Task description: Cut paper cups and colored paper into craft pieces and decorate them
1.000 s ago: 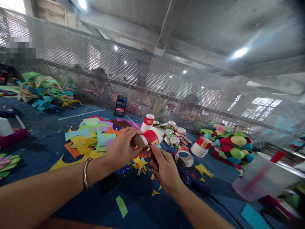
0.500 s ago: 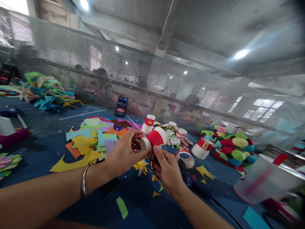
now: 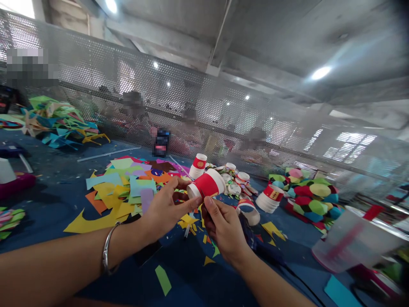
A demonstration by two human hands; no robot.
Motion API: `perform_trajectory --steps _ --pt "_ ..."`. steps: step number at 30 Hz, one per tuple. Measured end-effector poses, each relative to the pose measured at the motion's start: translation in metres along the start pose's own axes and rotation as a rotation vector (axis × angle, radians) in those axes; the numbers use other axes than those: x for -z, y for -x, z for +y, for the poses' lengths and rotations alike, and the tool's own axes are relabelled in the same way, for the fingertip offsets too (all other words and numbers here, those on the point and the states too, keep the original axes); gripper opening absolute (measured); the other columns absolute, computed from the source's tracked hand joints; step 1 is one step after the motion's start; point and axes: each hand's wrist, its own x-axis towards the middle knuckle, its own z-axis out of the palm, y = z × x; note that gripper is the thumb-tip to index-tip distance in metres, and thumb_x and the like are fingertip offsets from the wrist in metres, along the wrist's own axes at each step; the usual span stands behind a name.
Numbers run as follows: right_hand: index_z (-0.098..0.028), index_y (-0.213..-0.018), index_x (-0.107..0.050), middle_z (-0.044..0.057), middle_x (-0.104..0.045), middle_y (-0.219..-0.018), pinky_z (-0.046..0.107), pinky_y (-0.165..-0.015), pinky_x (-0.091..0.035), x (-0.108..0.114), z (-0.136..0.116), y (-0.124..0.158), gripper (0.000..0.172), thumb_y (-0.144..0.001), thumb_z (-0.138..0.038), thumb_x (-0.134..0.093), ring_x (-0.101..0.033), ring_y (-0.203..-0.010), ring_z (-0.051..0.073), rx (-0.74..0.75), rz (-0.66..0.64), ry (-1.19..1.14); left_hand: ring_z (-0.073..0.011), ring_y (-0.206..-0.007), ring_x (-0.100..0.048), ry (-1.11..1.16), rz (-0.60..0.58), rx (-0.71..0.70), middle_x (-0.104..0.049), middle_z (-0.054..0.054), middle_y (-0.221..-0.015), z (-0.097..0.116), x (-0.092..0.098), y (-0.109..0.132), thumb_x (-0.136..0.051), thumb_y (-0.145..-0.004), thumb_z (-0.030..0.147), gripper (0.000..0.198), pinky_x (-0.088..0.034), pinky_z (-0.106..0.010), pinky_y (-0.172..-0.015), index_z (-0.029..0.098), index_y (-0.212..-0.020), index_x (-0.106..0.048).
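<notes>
A red and white paper cup (image 3: pixel 209 184) lies tilted on its side between my two hands, above the middle of the table. My left hand (image 3: pixel 166 208), with a silver bangle at its wrist, grips the cup's left end between thumb and fingers. From below, my right hand (image 3: pixel 223 226) is closed with its thumb against the cup's lower edge; its curled fingers are partly hidden. Just behind stands another red and white cup (image 3: pixel 198 166). A cut ring of paper cup (image 3: pixel 248 212) lies right of my right hand, close to a dark tool with a cord (image 3: pixel 265 249).
Coloured paper scraps (image 3: pixel 118 196) spread to the left. Cup pieces (image 3: pixel 234 179) pile up behind, with stacked cups (image 3: pixel 270 198) and patchwork paper shapes (image 3: pixel 315 196) farther right. A translucent tub (image 3: pixel 354 243) stands at right. A perforated metal screen (image 3: pixel 207 111) borders the table's back.
My left thumb has moved up onto the cup's end. The cup and my right hand stay almost in place, while the view has shifted slightly.
</notes>
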Motion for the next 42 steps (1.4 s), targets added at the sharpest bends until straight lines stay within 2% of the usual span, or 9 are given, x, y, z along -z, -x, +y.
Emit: perform_trajectory --steps 11,20,26,29,33,37,42 --pt "-0.018 -0.065 -0.052 -0.008 -0.032 -0.048 0.018 -0.036 -0.017 0.0 -0.001 0.002 0.05 -0.086 -0.063 -0.06 -0.025 -0.039 0.005 0.03 -0.006 0.027 -0.021 -0.088 -0.067 -0.012 -0.048 -0.097 -0.068 -0.009 -0.099 -0.003 0.002 -0.003 -0.069 -0.081 0.035 0.035 -0.059 -0.036 -0.074 0.021 -0.107 -0.051" --pt "-0.019 -0.065 -0.051 -0.01 -0.031 -0.044 0.018 -0.034 -0.016 -0.002 0.003 0.003 0.049 -0.085 -0.063 -0.061 -0.023 -0.037 0.005 0.019 0.034 0.002 -0.0199 -0.091 -0.068 -0.181 -0.053 -0.241 -0.066 -0.007 -0.104 -0.004 0.0 0.002 -0.067 -0.084 0.027 0.032 -0.059 -0.035 -0.079 0.021 -0.112 -0.053" --pt "-0.02 -0.064 -0.048 -0.009 -0.031 -0.045 0.018 -0.035 -0.016 -0.002 0.003 0.005 0.048 -0.086 -0.061 -0.06 -0.024 -0.038 0.005 0.015 0.021 0.023 -0.0196 -0.092 -0.066 -0.186 -0.035 -0.258 -0.064 -0.007 -0.105 -0.01 0.0 0.004 -0.067 -0.084 0.028 0.032 -0.059 -0.035 -0.081 0.021 -0.112 -0.052" --pt "-0.02 -0.064 -0.049 -0.008 -0.033 -0.047 0.019 -0.036 -0.018 -0.001 0.001 0.005 0.046 -0.089 -0.058 -0.059 -0.026 -0.039 0.006 0.061 0.019 0.078 -0.0192 -0.094 -0.065 -0.144 -0.022 -0.246 -0.063 -0.007 -0.105 -0.008 -0.001 0.005 -0.069 -0.083 0.029 0.032 -0.059 -0.034 -0.081 0.022 -0.109 -0.052" --pt "-0.019 -0.062 -0.049 -0.006 -0.037 -0.049 0.021 -0.038 -0.022 0.002 0.001 0.004 0.047 -0.093 -0.055 -0.055 -0.032 -0.041 0.008 0.128 0.011 0.176 -0.0204 -0.097 -0.066 0.013 -0.028 -0.114 -0.062 -0.009 -0.113 -0.004 -0.001 0.004 -0.068 -0.083 0.036 0.037 -0.059 -0.035 -0.081 0.021 -0.111 -0.049" --pt "-0.019 -0.064 -0.049 -0.007 -0.034 -0.049 0.02 -0.038 -0.02 0.002 0.005 0.003 0.046 -0.092 -0.055 -0.056 -0.03 -0.041 0.007 0.08 -0.001 0.138 -0.0166 -0.085 -0.067 0.101 -0.028 -0.012 -0.064 -0.007 -0.107 -0.004 0.001 0.001 -0.064 -0.086 0.039 0.033 -0.059 -0.034 -0.08 0.02 -0.109 -0.05" --pt "-0.019 -0.068 -0.052 -0.008 -0.032 -0.05 0.02 -0.038 -0.018 0.003 0.007 0.003 0.044 -0.091 -0.056 -0.058 -0.027 -0.042 0.007 0.06 0.001 0.112 -0.0173 -0.085 -0.066 -0.008 -0.046 -0.126 -0.064 -0.006 -0.099 -0.007 0.002 0.0 -0.065 -0.085 0.037 0.027 -0.058 -0.031 -0.074 0.02 -0.103 -0.052"
